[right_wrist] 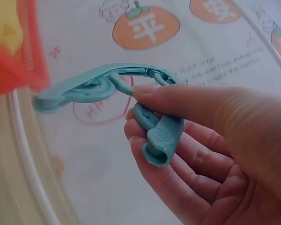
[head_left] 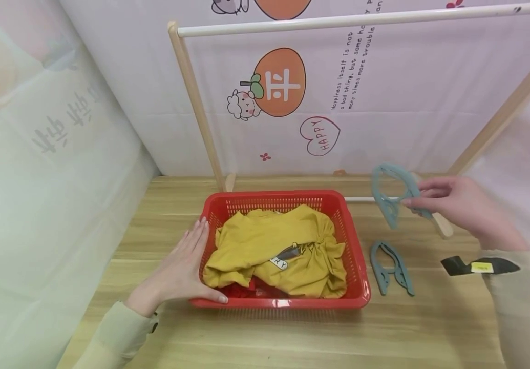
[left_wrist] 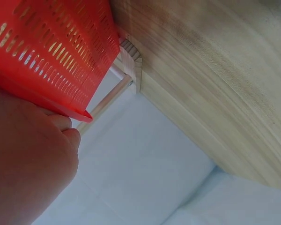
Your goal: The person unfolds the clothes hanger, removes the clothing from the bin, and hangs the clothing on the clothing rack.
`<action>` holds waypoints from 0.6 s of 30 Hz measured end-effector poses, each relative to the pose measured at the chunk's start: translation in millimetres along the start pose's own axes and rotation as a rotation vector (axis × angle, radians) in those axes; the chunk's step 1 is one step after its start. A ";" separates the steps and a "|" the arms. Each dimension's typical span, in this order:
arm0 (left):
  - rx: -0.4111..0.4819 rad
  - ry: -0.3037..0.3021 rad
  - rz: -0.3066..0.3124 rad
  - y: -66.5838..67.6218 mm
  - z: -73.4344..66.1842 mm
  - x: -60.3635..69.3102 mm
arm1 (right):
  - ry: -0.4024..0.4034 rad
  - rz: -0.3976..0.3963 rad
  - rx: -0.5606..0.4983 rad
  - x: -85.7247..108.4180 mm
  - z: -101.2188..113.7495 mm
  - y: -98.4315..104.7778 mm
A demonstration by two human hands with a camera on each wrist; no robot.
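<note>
The right hand (head_left: pixel 469 205) pinches a curved blue plastic hanger (right_wrist: pixel 165 133), preferably steadily. The left hand's (head_left: pixel 177 274) straight fingers touch a rectangular red plastic basket (head_left: pixel 301 303).

The left hand (head_left: pixel 177 269) and right hand (head_left: pixel 469 207) are bare, with short nails. Both arms wear long sleeves in pale beige; the left sleeve (head_left: pixel 119 330) wrinkles near its cuff, where a small dark piece (head_left: pixel 154 324) shows. At the cuff of the right sleeve (head_left: pixel 518 307), a black piece (head_left: pixel 504 265) tapers to a point and bears a yellow label (head_left: pixel 482 267), its print too small to read.
</note>
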State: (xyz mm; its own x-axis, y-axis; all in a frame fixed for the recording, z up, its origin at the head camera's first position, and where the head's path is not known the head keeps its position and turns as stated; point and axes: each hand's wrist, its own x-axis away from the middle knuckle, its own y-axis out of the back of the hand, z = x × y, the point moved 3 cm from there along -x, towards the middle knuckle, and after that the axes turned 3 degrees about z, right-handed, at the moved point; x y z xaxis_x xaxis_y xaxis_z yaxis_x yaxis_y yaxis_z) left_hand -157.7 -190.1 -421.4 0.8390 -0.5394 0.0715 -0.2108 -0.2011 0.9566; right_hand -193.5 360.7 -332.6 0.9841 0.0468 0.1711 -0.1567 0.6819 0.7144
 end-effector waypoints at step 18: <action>0.001 -0.020 -0.034 -0.2 -0.9 0.9 | 0.149 -0.017 -0.236 -33.6 77.2 -63.4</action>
State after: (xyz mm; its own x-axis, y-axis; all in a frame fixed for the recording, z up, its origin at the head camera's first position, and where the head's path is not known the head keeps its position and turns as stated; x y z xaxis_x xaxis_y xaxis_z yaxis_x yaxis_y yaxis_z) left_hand -156.5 -189.8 -421.2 0.8354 -0.5487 0.0327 -0.1823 -0.2204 0.9582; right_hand -223.0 259.6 -331.2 0.9906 0.1287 0.0464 -0.1334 0.8337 0.5358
